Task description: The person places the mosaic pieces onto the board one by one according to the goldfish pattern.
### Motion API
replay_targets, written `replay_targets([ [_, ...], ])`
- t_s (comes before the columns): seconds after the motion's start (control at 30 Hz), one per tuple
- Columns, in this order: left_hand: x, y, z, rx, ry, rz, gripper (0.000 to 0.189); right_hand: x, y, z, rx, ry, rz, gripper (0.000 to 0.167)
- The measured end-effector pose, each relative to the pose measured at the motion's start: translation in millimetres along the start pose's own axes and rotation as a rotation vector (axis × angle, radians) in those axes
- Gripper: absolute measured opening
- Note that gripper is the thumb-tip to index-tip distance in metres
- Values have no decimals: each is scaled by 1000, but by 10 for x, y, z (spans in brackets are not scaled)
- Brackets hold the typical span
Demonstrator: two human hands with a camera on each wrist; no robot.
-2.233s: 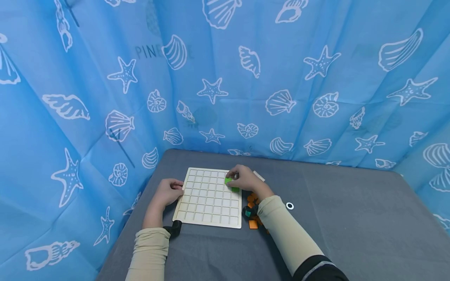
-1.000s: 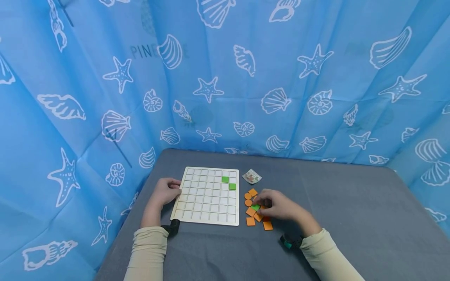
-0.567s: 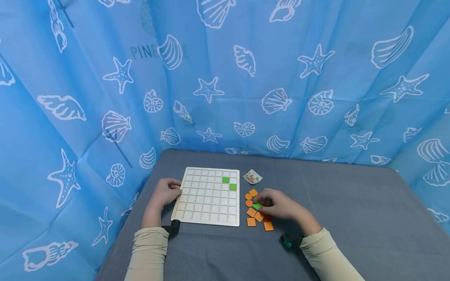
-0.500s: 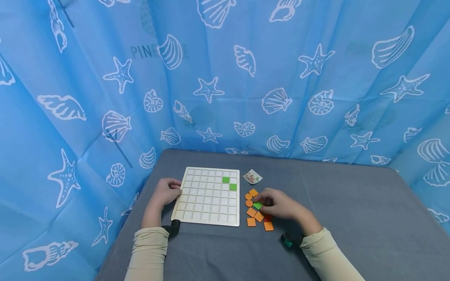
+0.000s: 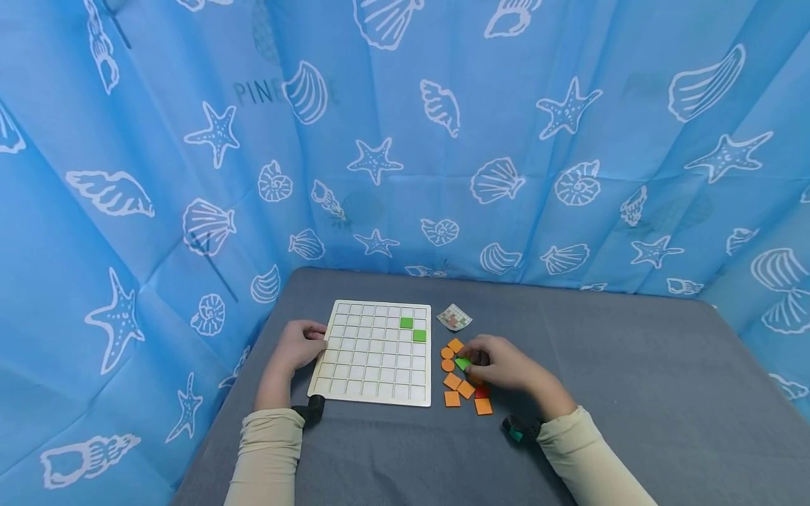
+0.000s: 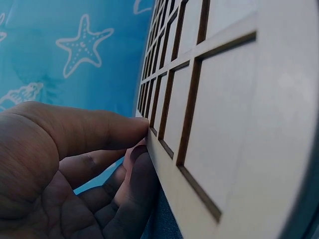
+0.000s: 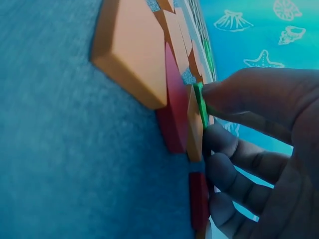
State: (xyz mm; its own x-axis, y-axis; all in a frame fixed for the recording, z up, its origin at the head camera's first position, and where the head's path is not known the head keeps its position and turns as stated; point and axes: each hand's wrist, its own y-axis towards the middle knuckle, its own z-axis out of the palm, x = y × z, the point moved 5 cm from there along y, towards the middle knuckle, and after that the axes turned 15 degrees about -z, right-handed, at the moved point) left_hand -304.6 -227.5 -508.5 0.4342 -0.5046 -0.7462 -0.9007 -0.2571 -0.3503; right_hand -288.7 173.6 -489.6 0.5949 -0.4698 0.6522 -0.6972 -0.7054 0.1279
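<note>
My left hand (image 5: 300,346) holds the left edge of a pale wooden grid board (image 5: 370,355); in the left wrist view, its thumb (image 6: 114,132) lies on the rim with the other fingers curled beside and below. Two green square tiles (image 5: 406,323) sit in cells near the board's upper right corner. To the right of the board, my right hand (image 5: 503,362) pinches another green tile (image 5: 463,363) between thumb and fingertips. In the right wrist view this green tile (image 7: 201,104) stands out just above an orange tile (image 7: 194,127). The hand partly hides the pile under it.
Orange squares (image 5: 452,399) and orange discs (image 5: 447,365) lie loose between board and right hand. Red pieces (image 7: 174,107) lie among them. A small printed card (image 5: 454,318) is beyond the pile. A blue shell-patterned curtain (image 5: 405,176) hangs behind the grey table (image 5: 601,372).
My right hand has left the board, where two green tiles now show, and moved right to the pile. There it has taken a green tile and risen slightly. The left hand keeps its place.
</note>
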Motion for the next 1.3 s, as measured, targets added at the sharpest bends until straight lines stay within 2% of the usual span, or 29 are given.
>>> replay_targets([
  [0.33,10,-5,4,-1,-8,2,32,17,76,36,5,-24,63,25],
  [0.6,-8,-25,-2,-13,-8,4,32,-15,94,44,-17,-26,42,15],
  [0.77,-16,-28,-4,-11,-5,5,32,-25,83,45,-24,-32,4,16],
  [1.3,-19,-33,-5,-8,-8,3,32,3,95,39,-58,-9,15,24],
])
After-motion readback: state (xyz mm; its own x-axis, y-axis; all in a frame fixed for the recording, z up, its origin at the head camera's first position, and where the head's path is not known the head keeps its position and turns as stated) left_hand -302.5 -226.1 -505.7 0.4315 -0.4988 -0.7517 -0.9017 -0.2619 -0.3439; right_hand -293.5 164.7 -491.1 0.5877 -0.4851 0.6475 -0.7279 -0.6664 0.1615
